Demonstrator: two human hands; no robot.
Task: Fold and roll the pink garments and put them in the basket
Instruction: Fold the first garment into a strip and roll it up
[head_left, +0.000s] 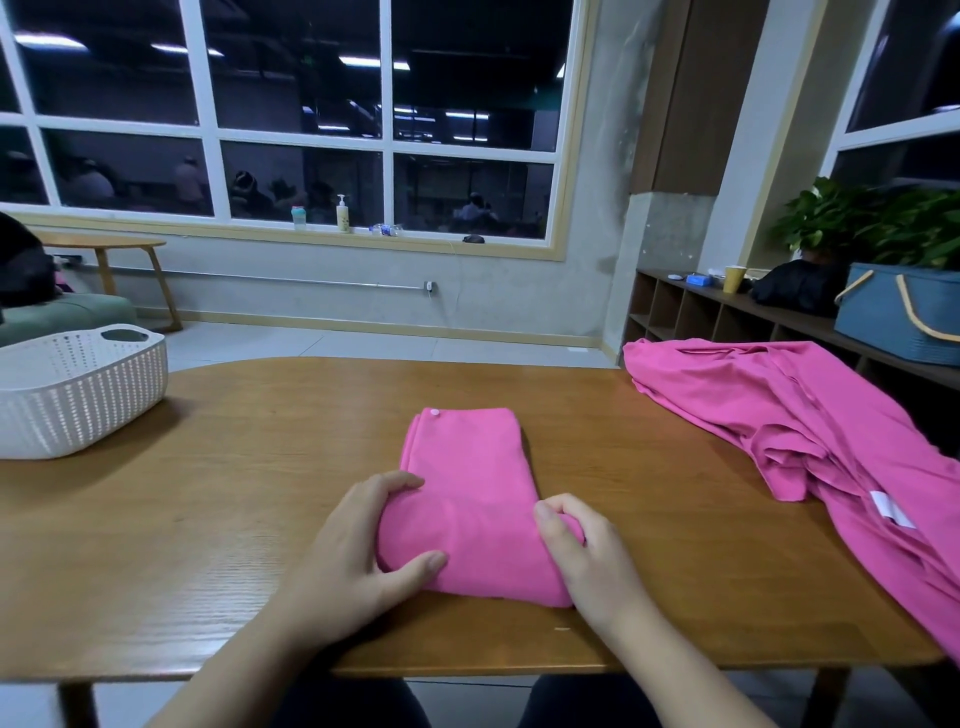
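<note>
Both hands grip the rolled near end of a folded pink garment (470, 499) on a wooden table (218, 519): the left hand (358, 551) curls round the roll's left side, thumb pressed on top, while the right hand (582, 551) clamps its right side with bent fingers. The unrolled part of the garment lies flat, running away from the person toward the table's middle, a small white tag at its far corner. To the right of it, well apart, a second pink garment (810, 431) lies loose and rumpled, spilling over the table's right edge. On the table's far left corner stands a white perforated basket (78, 395). Beyond the table, a blue bag (893, 312) sits on a low shelf at right, and bottles (342, 213) line the sill of a large dark window.
</note>
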